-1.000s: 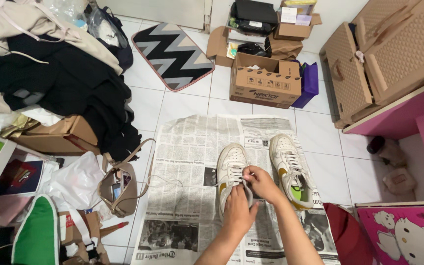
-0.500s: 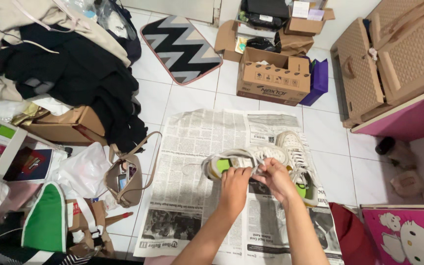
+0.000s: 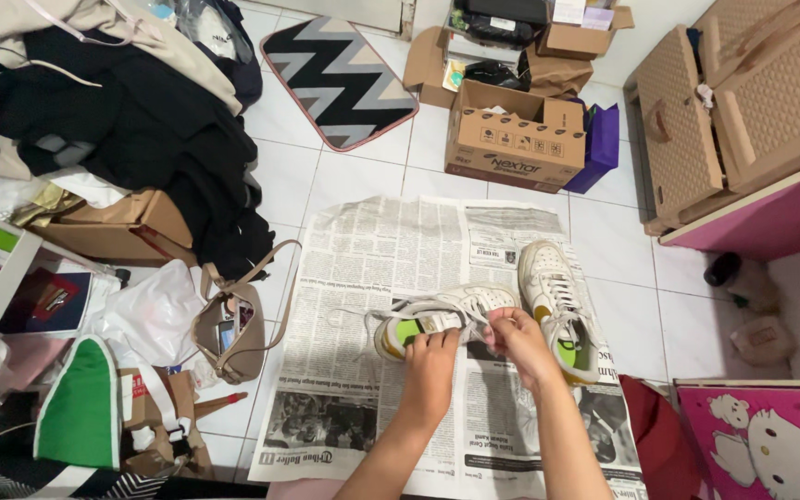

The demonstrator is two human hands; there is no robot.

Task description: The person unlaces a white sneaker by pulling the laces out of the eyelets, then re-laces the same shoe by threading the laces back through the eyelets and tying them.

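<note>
While both hands pinch its laces, left hand (image 3: 430,356) and right hand (image 3: 514,335) close together, white leather sneaker with green insole (image 3: 437,317) lies tipped sideways mid-newspaper (image 3: 363,268), second white sneaker (image 3: 556,301) upright near the sheet's right edge, beige handbag (image 3: 224,338) off its left edge.

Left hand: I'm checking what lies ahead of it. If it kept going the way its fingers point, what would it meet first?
The left hand points up the picture and already touches the tipped white sneaker. Past that lies bare newspaper, though depth is hard to judge.
</note>
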